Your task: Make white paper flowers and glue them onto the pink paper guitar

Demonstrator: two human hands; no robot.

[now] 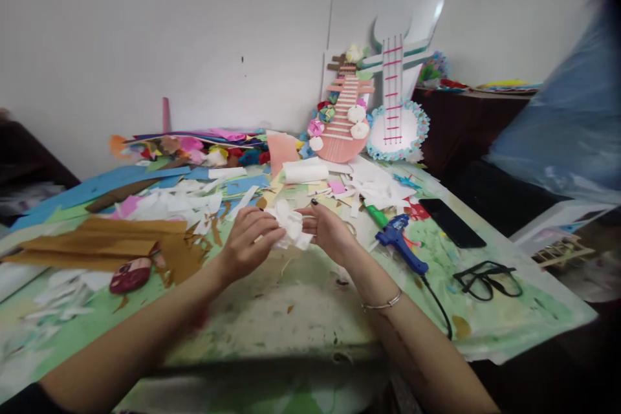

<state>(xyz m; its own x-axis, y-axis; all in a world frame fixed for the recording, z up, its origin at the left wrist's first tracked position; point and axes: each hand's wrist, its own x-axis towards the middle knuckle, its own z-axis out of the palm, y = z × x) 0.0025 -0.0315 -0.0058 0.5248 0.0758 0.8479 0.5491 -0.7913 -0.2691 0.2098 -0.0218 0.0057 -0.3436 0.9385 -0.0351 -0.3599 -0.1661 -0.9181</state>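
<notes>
A white paper flower [290,223] with ruffled petals is held just above the table in the middle of the view. My left hand [252,237] is closed on its left side, thumb and fingers pinching the petals. My right hand [330,233] is at the flower's right edge, palm turned inward and fingers apart; whether its fingertips touch the paper is hard to see. Behind the hands lies a white paper roll [305,172]. To the right is a blue hot glue gun [402,242] with a green front end and a black cord.
White paper scraps [376,182], brown paper [111,239] and a dark red object [130,275] lie about. A phone [452,222] and black glasses [489,280] are at the right. Two decorated paper instruments, one pink [345,126] and one white-and-blue [395,116], lean against the wall.
</notes>
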